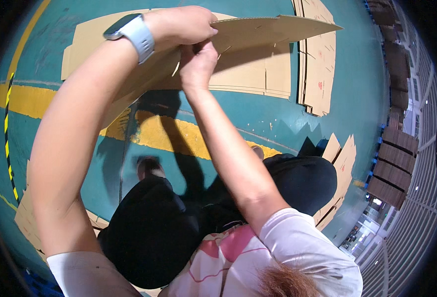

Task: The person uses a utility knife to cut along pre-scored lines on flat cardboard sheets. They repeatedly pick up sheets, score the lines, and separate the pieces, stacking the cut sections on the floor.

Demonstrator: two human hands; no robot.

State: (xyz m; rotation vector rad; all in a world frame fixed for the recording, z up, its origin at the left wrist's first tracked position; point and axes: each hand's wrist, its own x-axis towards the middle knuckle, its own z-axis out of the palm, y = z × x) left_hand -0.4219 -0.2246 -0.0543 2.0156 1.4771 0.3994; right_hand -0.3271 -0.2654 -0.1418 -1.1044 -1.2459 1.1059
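Both hands at upper centre | left hand point(181, 24) pinched cardboard sheet's point(273, 27) top edge | right hand point(197, 64) gripped beneath | sheet's long axis ran rightward from both grips.

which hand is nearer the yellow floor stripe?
Right. The right hand grips the cardboard sheet from below, lower in the picture and closer to the yellow stripe. The left hand holds the sheet's top edge, farther up.

A flat brown corrugated cardboard sheet point(258, 30) is held raised and tilted at the frame's top centre, its corner pointing right
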